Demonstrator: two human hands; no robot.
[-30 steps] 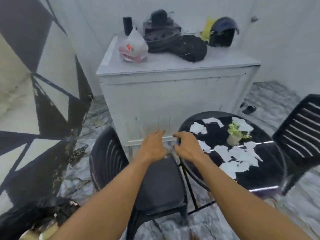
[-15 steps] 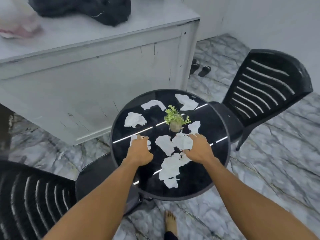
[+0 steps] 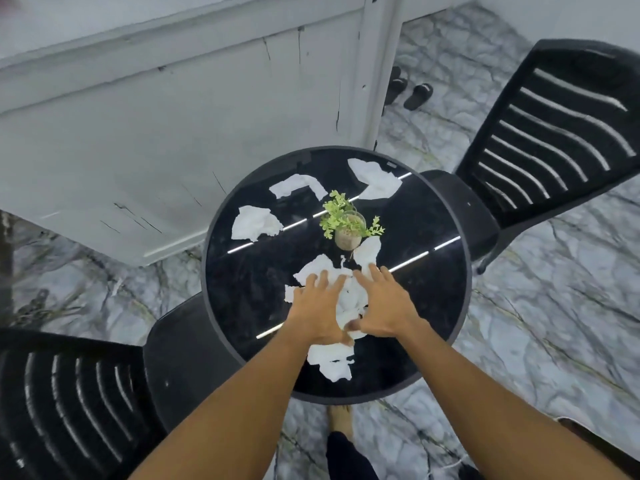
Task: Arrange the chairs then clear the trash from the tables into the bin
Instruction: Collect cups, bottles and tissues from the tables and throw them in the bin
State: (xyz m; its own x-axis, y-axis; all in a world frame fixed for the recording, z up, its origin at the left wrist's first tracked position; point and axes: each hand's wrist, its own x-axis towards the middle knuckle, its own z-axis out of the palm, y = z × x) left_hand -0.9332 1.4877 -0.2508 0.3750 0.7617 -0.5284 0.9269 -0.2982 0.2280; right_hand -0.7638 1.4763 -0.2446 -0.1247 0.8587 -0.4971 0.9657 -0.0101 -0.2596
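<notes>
White paper scraps [image 3: 349, 299] lying bunched at middle-front of round black table [image 3: 450, 306], more scraps scattered toward far edge. Left hand [image 3: 320, 306] pressing flat on bunch, fingers spread, gripping nothing. Right hand [image 3: 384, 303] resting on bunch just beside, fingers spread wide, thumbs nearly meeting. Small potted plant [image 3: 348, 228] standing upright just beyond fingertips. Black chairs sitting tucked at table: one at left [image 3: 69, 403], one at right [image 3: 554, 126]. White cabinet [image 3: 138, 133] standing behind.

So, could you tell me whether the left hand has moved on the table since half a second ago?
Yes. The left hand has slid rightward toward the right hand, judged against the small plant.
</notes>
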